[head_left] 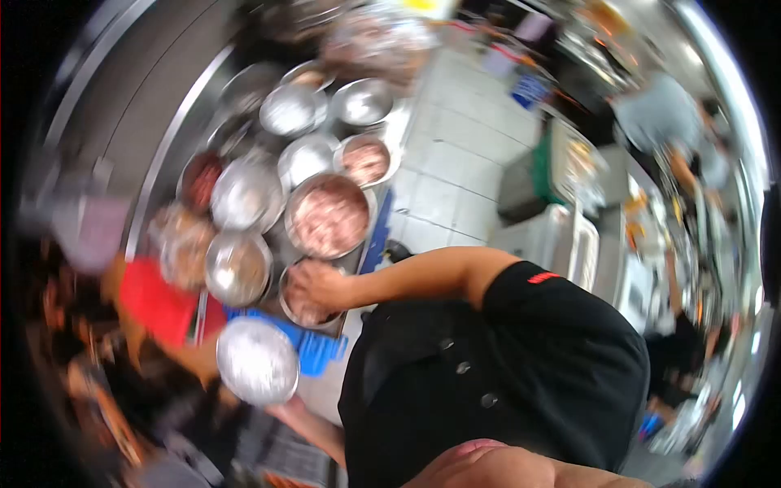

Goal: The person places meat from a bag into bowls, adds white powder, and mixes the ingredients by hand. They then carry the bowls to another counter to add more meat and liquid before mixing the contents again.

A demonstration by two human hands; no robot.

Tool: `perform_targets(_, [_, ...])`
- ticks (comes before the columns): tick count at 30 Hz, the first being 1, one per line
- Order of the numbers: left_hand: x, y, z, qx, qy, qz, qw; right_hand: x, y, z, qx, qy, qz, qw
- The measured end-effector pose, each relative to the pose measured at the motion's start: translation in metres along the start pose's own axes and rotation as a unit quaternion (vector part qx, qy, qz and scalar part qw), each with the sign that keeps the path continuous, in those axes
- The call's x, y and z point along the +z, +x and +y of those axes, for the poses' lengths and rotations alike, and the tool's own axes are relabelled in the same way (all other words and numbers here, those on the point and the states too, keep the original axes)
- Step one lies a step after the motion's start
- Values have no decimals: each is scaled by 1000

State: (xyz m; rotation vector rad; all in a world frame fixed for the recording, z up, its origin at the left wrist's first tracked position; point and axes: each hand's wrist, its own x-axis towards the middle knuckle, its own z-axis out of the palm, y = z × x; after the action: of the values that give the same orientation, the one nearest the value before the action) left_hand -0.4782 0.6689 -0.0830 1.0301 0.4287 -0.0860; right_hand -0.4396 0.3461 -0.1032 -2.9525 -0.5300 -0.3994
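Note:
My left hand point(283, 409) holds a shiny metal bowl point(258, 360) from below, at its lower edge. Most of the fingers are hidden behind the bowl. My right hand point(321, 286) is down inside a metal bowl of raw meat point(303, 307), touching the meat. Its fingers are blurred, so their grip does not show. Just beyond it stands a larger bowl of pinkish raw meat point(329, 215). A metal bowl point(237, 267) with something pale in it is to the left of my right hand.
Several more metal bowls, one with dark red meat point(201, 180), crowd the steel counter. A filled plastic bag point(181, 244), red board point(159, 301) and blue plastic piece point(319, 350) lie close by. Lidded bins point(541, 236) stand across the tiled floor point(447, 179); a person point(659, 114) is beyond.

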Motion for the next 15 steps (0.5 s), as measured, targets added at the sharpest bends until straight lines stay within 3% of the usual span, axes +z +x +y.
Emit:
perform_targets(3, [-41, 24, -1, -29, 43, -10, 999, -26, 8, 1, 3, -79, -79, 994])
perform_targets(5, [-60, 36, -1, -42, 74, -28, 996, -42, 1, -3, 12, -42, -87, 995])
perform_targets(9, [-35, 41, 3, -61, 78, 9, 995, -29, -12, -16, 66, -52, -15, 996])
perform_targets(11, [-31, 46, 2, -56, 100, -41, 993, -27, -12, -20, 103, -9, 21, 994])
perform_targets(15, [-25, 50, 6, -75, 109, -70, 989, -24, 3, -17, 174, 41, -12, 984])
